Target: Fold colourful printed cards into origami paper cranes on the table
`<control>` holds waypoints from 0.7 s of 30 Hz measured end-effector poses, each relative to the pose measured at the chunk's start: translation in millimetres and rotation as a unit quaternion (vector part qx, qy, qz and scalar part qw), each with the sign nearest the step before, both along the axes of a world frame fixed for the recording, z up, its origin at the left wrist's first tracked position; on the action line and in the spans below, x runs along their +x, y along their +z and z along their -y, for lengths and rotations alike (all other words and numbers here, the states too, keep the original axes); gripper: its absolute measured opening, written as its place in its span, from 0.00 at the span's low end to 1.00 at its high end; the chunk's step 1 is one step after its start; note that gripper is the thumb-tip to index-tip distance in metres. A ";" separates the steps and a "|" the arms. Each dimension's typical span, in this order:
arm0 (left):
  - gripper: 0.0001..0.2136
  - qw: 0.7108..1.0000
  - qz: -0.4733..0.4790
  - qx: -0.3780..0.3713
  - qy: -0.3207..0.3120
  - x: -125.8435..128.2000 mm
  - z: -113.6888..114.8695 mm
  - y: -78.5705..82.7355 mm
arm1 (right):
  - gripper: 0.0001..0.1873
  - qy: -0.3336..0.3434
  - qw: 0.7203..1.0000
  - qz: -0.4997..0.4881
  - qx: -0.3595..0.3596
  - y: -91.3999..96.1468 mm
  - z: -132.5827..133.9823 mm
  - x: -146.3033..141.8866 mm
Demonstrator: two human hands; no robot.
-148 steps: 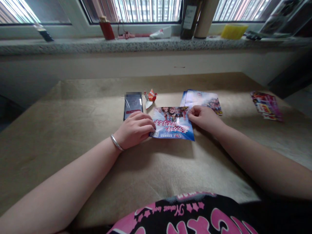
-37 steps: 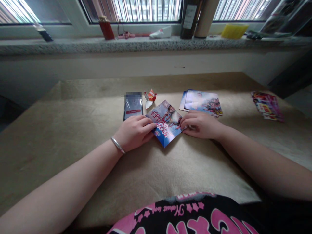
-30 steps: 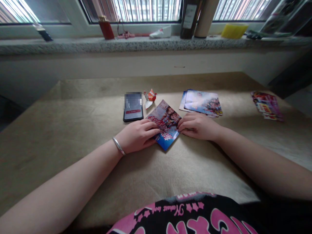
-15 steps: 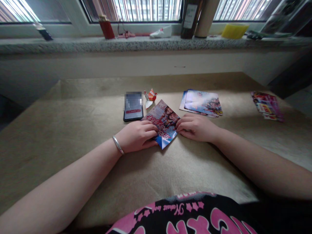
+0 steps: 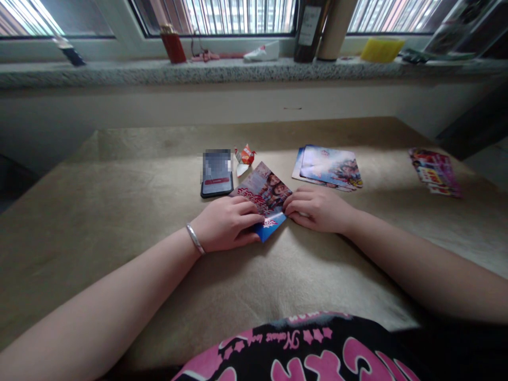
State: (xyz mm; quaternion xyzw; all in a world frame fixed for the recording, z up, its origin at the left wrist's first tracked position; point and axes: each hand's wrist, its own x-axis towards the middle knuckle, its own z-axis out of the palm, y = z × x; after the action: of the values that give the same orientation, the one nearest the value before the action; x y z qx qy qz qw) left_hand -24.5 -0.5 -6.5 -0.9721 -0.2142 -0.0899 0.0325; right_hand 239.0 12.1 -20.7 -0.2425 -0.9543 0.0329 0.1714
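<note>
A printed sheet of paper (image 5: 260, 182), turned like a diamond, lies between my hands on the table. Its near part bends up along a crease and shows bright blue. My left hand (image 5: 228, 222), with a silver bangle at the wrist, grips the sheet's left side, fingers on top and thumb at the lower edge. At the right corner, the fingers of my right hand (image 5: 317, 209) pinch the paper. Just beyond the sheet stands a small folded orange-and-white paper figure (image 5: 246, 155). A phone (image 5: 217, 182) lies to its left, its screen partly blurred out.
Several printed sheets (image 5: 329, 164) lie stacked behind my right hand. More colourful printed papers (image 5: 434, 172) rest at the table's right side. Along the granite windowsill (image 5: 222, 71) stand a red container (image 5: 173, 45), a dark bottle (image 5: 309, 32) and a yellow object (image 5: 382, 50).
My left fingers have slid slightly right across the sheet. The near part of the paper is bent up more, and my right hand has shifted a little left.
</note>
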 end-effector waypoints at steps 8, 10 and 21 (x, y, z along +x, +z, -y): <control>0.16 0.999 0.016 0.022 -0.026 -0.1 -1.8 -1.3 | 0.10 -0.046 0.999 0.007 -0.017 2.4 5.1 -5.6; 0.15 0.999 0.020 0.023 -0.019 0.7 -1.1 -1.1 | 0.10 -0.075 0.997 0.008 -0.019 2.1 7.2 -7.3; 0.20 0.984 0.109 -0.052 0.133 12.2 7.6 -6.3 | 0.09 -0.131 0.991 0.006 -0.021 0.6 9.0 -11.4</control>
State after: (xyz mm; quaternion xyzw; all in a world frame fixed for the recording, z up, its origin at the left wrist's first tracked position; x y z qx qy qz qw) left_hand -12.3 -8.0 -12.9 -0.9198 -0.3479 -0.1789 -0.0300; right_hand 227.6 3.1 -20.2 -0.3688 -0.9146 0.0286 0.1635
